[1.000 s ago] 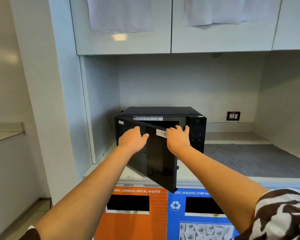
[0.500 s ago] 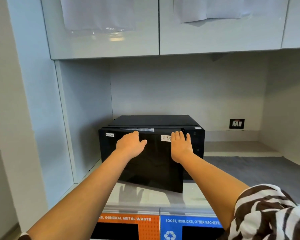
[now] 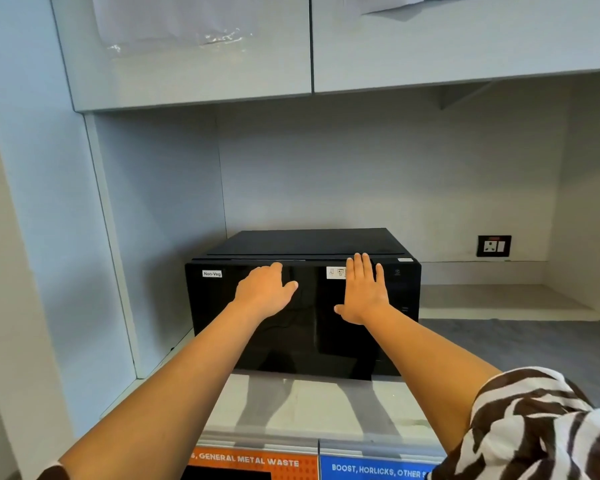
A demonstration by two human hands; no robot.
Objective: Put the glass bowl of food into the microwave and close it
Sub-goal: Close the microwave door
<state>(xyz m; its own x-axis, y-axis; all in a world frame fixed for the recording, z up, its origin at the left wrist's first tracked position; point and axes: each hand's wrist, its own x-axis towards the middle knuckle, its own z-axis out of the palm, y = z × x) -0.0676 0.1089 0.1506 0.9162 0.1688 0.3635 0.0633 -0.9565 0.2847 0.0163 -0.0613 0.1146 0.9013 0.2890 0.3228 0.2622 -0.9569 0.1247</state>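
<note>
A black microwave (image 3: 222, 327) stands on the counter in a wall niche, with its dark glass door flush against the body. My left hand (image 3: 264, 292) lies flat on the upper middle of the door, fingers together. My right hand (image 3: 362, 292) presses flat on the door's right part, fingers spread, beside a small white sticker (image 3: 335, 272). A "Non-Veg" label (image 3: 212, 273) marks the top left corner. The glass bowl of food is hidden from view.
The pale counter (image 3: 309, 407) runs in front of the microwave, with a grey mat (image 3: 520, 344) to its right. A wall socket (image 3: 494, 245) sits at the back right. Upper cabinets (image 3: 194, 64) hang overhead. Orange (image 3: 250, 464) and blue (image 3: 371, 469) waste-bin labels lie below the counter edge.
The microwave door swung from half open to fully shut under both hands. My view moved closer to the microwave.
</note>
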